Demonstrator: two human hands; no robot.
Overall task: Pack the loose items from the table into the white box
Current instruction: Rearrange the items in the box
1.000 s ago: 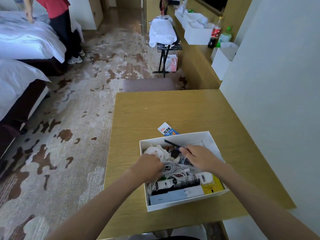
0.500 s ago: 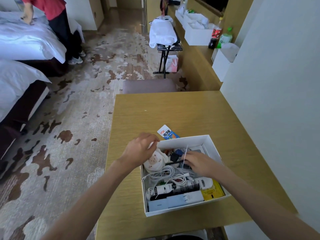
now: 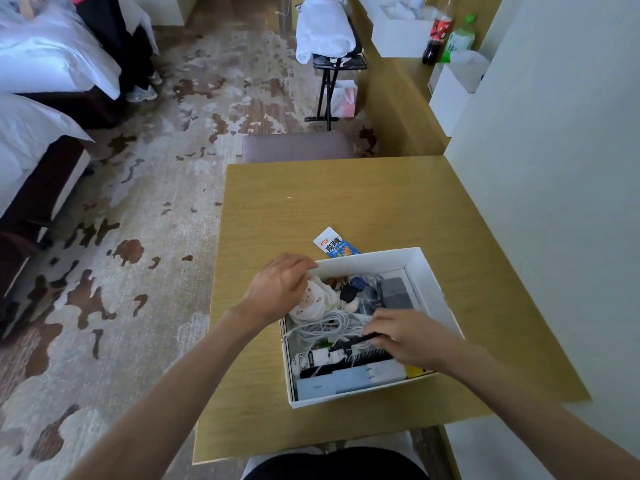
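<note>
Right under the curled fingers (image 3: 300,263) of the left hand (image 3: 280,289): far-left corner of the white box (image 3: 367,262), can't tell whether gripping anything. Just past those fingertips, out on the desk (image 3: 311,202): blue-and-white snack packet (image 3: 334,244), seemingly the last loose item. Further right, right hand (image 3: 408,336) fingers (image 3: 379,323) pinching a thin black stick (image 3: 349,342) down onto the white cables (image 3: 322,327) inside. Tucking-in step, nearly done. Next, probably: reach over the rim, grab that packet, drop it in.

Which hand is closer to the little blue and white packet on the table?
Left. The left hand is at the white box's far-left corner, just short of the packet. The right hand is inside the box nearer the person, pinching a thin black stick.
</note>
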